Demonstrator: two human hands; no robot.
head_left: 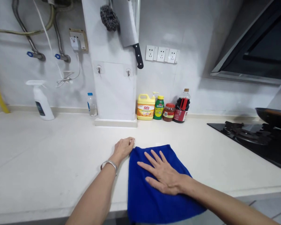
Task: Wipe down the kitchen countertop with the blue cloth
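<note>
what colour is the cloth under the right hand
Deep blue cloth, plain, seen in the head view.

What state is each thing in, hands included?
Blue cloth: spread on the counter, hanging over its front edge.
Right hand: open, flat on the cloth.
Left hand: curled at the cloth's far left corner, grip unclear.
Spray bottle: upright.
Clear bottle: upright, capped.
Red-lidded jar: closed.
Dark sauce bottle: upright, capped.
Cleaver: hanging handle down.
White plug: in its wall socket.
</note>
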